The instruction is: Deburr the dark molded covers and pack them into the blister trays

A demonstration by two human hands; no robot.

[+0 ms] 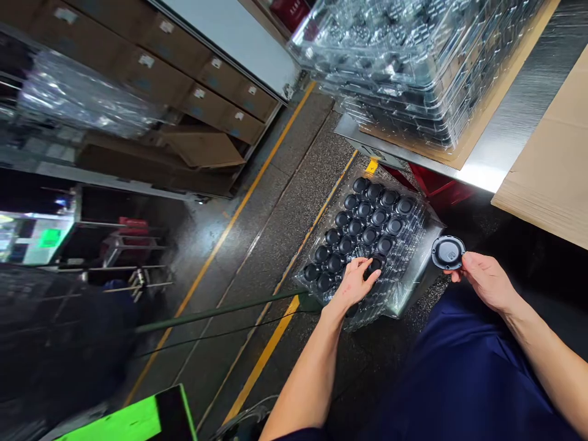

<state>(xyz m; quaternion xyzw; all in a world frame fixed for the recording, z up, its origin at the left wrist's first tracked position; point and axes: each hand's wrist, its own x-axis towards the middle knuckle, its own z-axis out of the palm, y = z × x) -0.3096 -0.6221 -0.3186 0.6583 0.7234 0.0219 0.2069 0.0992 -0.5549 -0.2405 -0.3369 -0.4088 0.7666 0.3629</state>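
A black round part, shallow like a cap with small lugs on its rim, is pinched at its edge by my right hand. It is held face up, to the right of a clear plastic tray. My left hand reaches over the tray's near side, thumb and forefinger closed around another black round part that sits in its pocket. Rows of similar black parts fill most of the visible pockets. Several clear trays appear stacked under this one. My left palm hides some of the nearest pockets.
Tall stacked clear trays stand on cardboard on a metal table at upper right. A cardboard sheet overhangs its edge. Shelved cartons line the upper left. Yellow lines cross the floor; a green machine part is at lower left.
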